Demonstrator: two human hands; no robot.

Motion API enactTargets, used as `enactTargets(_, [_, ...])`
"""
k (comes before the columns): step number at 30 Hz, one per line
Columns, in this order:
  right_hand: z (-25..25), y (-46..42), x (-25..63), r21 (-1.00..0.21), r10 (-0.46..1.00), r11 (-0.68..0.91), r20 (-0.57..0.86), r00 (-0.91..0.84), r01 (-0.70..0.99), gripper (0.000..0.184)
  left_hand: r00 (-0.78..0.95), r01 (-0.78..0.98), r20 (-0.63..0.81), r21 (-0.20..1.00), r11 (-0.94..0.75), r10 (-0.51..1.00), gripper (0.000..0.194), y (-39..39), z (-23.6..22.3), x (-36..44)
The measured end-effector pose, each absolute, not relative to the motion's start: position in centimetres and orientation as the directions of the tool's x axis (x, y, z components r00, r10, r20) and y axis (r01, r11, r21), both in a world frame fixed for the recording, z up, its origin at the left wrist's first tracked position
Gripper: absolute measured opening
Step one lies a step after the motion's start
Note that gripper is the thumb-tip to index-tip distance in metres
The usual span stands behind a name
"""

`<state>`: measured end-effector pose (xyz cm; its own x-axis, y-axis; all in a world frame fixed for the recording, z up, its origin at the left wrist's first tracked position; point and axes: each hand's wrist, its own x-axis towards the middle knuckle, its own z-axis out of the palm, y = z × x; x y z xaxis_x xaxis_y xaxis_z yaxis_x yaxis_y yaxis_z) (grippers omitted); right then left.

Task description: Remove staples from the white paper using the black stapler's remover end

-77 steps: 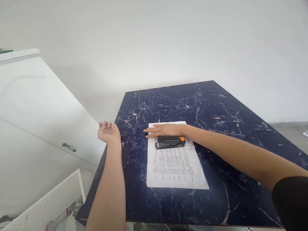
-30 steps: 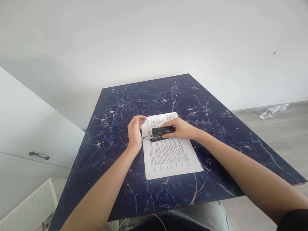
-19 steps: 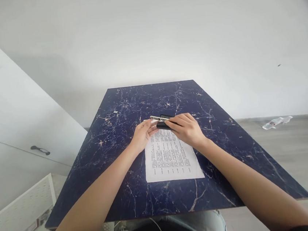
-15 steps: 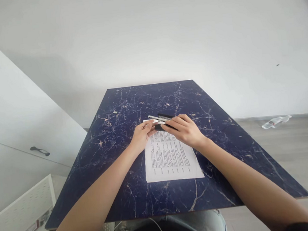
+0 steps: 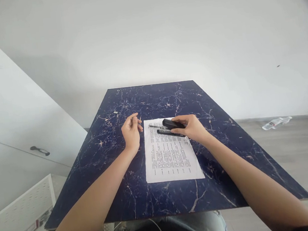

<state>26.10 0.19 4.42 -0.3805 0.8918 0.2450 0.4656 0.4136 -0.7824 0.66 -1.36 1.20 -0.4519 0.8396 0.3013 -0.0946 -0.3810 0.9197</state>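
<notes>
A black stapler [image 5: 172, 123], its long parts spread apart, lies above the upper part of a printed paper sheet [image 5: 170, 161]. My right hand [image 5: 192, 126] grips its rear end between thumb and fingers. The stapler's far end points left, toward my left hand. A thin metal strip [image 5: 155, 126] juts out from between the black parts. My left hand [image 5: 131, 132] is just left of the paper, apart from the stapler. Its fingers are curled with the thumb close against them; anything pinched there is too small to name.
The paper lies on a dark blue marbled table [image 5: 106, 164]. A small pale piece [image 5: 115, 112] rests farther back on the left. A white perforated bin [image 5: 22, 202] stands below at left, beside a white cabinet [image 5: 10, 108]. Clear plastic [image 5: 276, 122] lies on the floor at right.
My left hand has left the stapler and moved left. My right hand has turned and lowered the stapler over the paper, so its spread black parts now show more.
</notes>
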Motion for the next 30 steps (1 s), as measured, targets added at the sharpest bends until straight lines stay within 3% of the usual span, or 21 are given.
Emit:
enactTargets(2, [4.2,0.5,26.2,-0.796,0.846,0.424,0.177,-0.503,0.432,0.028,-0.446,-0.029,0.36,0.909,-0.415,0.819,0.024,-1.8,2.0,0.5])
enactTargets(6, [4.0,0.4,25.8,-0.745,0.774,0.51,0.179,-0.608,0.43,0.022,-0.302,-0.021,0.358,0.924,-0.382,0.883,0.016,-2.9,2.7,1.2])
enactTargets(11, [4.9,-0.4,25.4,-0.649,0.662,0.71,0.486,-0.571,0.271,0.05,0.099,-0.038,0.276,0.961,-0.273,0.956,0.023,-4.0,2.5,2.1])
enactTargets(16, [5.6,-2.1,23.9,-0.579,0.506,0.811,0.624,-0.595,0.083,0.033,0.169,0.059,0.318,0.942,-0.331,0.933,0.033,-4.1,2.2,1.9])
enactTargets(19, [5.7,-2.9,23.0,-0.595,0.548,0.794,0.615,-0.568,0.122,0.021,0.159,0.107,0.348,0.924,-0.367,0.924,0.028,-3.9,2.0,1.4])
enactTargets(25, [6.0,-3.5,22.6,-0.676,0.635,0.725,0.581,-0.509,0.134,0.014,0.154,0.076,0.299,0.947,-0.313,0.942,0.018,-4.1,2.1,1.4])
enactTargets(30, [5.5,-0.2,25.1,-0.834,0.873,0.486,0.449,-0.192,0.26,0.02,0.009,0.119,0.36,0.926,-0.359,0.933,0.02,-3.6,2.0,1.1])
